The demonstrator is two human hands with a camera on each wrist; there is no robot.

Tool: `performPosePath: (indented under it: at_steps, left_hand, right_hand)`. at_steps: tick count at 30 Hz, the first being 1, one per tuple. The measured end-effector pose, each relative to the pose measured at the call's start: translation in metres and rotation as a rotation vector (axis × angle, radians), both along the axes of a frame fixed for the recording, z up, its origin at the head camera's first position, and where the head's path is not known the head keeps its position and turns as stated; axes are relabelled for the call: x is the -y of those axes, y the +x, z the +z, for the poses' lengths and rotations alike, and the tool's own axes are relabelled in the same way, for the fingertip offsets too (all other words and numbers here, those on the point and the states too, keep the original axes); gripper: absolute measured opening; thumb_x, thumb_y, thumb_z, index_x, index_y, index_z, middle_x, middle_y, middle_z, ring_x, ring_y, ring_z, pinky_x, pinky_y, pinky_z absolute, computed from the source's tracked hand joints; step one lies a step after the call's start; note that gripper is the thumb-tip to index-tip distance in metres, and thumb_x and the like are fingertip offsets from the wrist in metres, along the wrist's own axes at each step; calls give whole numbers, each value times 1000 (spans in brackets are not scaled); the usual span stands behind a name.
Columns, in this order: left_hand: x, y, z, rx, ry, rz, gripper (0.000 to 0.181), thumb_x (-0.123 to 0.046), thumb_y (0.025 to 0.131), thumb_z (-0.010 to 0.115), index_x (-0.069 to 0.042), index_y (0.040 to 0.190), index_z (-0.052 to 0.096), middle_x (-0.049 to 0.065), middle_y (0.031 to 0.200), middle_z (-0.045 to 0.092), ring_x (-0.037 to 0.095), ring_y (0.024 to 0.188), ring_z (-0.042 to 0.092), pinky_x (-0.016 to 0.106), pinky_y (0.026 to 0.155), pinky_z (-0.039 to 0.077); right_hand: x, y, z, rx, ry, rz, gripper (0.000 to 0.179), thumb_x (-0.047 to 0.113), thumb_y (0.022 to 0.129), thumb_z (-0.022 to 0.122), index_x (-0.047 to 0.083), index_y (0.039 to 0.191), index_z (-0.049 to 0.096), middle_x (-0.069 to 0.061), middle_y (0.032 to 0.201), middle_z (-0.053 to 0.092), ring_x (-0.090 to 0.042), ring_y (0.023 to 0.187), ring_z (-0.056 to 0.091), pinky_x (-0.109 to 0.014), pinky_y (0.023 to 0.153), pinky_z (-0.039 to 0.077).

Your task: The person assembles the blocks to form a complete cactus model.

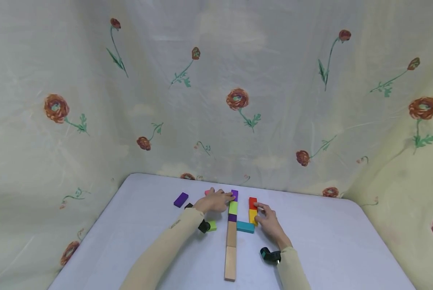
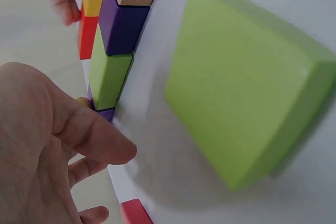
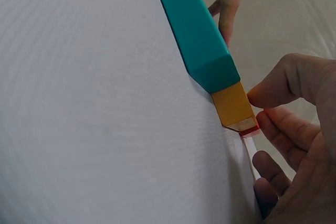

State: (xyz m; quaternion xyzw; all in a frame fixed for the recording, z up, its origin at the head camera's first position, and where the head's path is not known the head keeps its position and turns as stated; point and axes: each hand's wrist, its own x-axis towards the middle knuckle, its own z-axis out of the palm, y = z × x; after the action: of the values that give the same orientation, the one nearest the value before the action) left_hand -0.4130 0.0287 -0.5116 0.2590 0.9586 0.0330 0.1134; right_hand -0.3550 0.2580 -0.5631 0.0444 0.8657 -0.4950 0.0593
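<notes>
Touching the yellow block (image 1: 252, 217), the spread right hand (image 1: 270, 223), if pushing unevenly, risked skewing it, the left hand (image 1: 215, 201) outstretched.

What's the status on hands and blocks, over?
Left hand touching farthest purple block. Right hand at red block and yellow block, end to end. Teal block beside farther wooden block. Nothing visibly blocking.

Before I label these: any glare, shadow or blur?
Head: pale sheen on the floral backdrop. Left wrist: the near green block looks slightly soft, with a grey shadow beside it. Right wrist: diffuse shadow on the table near the yellow block.
</notes>
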Motion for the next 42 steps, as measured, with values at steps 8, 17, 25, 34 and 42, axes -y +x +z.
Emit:
performPosePath:
  at_steps: [8,17,25,34,42]
  left_hand:
    - [1,3,1,8,-7,5,62,-18,90,47,-37,148,36,-14,156,30,19,144,29,50,120,14]
    - [2,5,1,6,-6,10,61,-18,91,46,-38,147,36,-15,157,29,21,144,28,51,120,14]
    - [3,7,3,1,3,-2,61,-16,91,47,-36,148,37,-13,155,33,19,143,30,50,120,16]
    - [3,6,5,23,28,-16,59,-13,93,44,-34,148,37,-10,156,33,21,144,29,53,120,16]
    - [25,5,4,65,309,-75,48,0,93,46,-24,133,59,-2,149,44,22,139,39,45,115,32]
  right_hand:
    - [0,0,-1,-2,2,1,52,12,91,55,20,141,44,-14,151,28,-37,138,25,-63,112,25]
    - [0,0,0,-20,12,9,52,12,91,55,19,141,43,-14,150,29,-37,137,25,-64,112,25]
    - [-1,-2,0,-16,23,-10,54,12,88,56,18,141,44,-16,148,31,-37,136,26,-62,110,27]
    - [-1,-4,-2,-12,26,-17,54,12,88,56,18,141,44,-15,148,32,-37,136,26,-62,110,28]
    - [1,0,0,-14,16,-9,54,12,89,55,15,142,43,-18,149,29,-39,138,26,-62,111,28]
